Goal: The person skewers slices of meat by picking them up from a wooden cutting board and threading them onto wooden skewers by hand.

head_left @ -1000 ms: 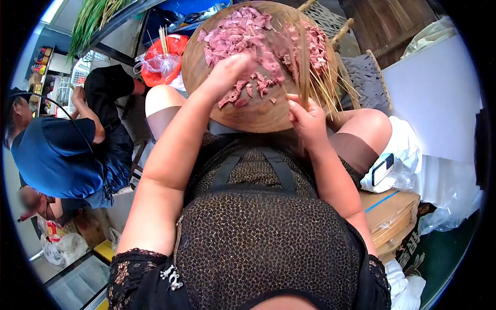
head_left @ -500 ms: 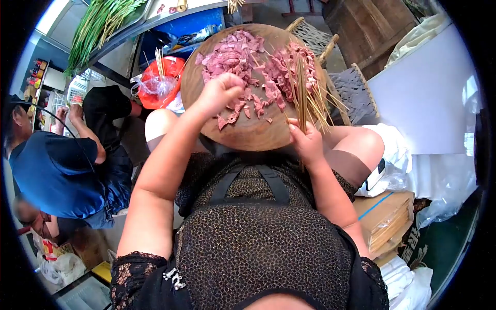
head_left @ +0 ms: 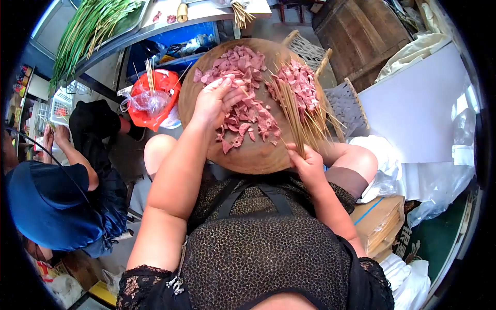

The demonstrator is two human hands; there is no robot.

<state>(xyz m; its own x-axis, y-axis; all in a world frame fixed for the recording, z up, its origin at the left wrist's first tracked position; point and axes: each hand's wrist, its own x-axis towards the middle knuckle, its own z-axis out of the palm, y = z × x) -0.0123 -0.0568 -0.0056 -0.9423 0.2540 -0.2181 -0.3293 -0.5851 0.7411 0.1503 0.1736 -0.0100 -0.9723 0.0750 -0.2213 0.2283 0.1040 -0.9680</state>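
Note:
A round wooden board [head_left: 248, 159] lies across my knees with a loose heap of sliced raw meat [head_left: 243, 62] on it. At the left side of that heap is my left hand [head_left: 219, 101], its fingers loosely curled and apart, with nothing clearly held in them. My right hand [head_left: 309, 166] grips a bundle of bamboo skewers [head_left: 290, 111] at the board's near right edge, their tips pointing away from me. Beyond the bundle lies a pile of skewered meat [head_left: 300, 82], its bare sticks fanned toward the right edge.
A red bag-lined container [head_left: 155, 111] with upright skewers stands left of the board. Behind it a table [head_left: 206, 11] carries green stalks [head_left: 95, 33] and more skewers [head_left: 241, 14]. A person in dark blue [head_left: 57, 201] sits at left. Woven stools [head_left: 347, 106] and a white panel [head_left: 418, 103] are right.
My left hand has gone from a closed fist to loosened fingers, still by the meat. My right hand keeps the skewers. The board appears lower as the view shifted.

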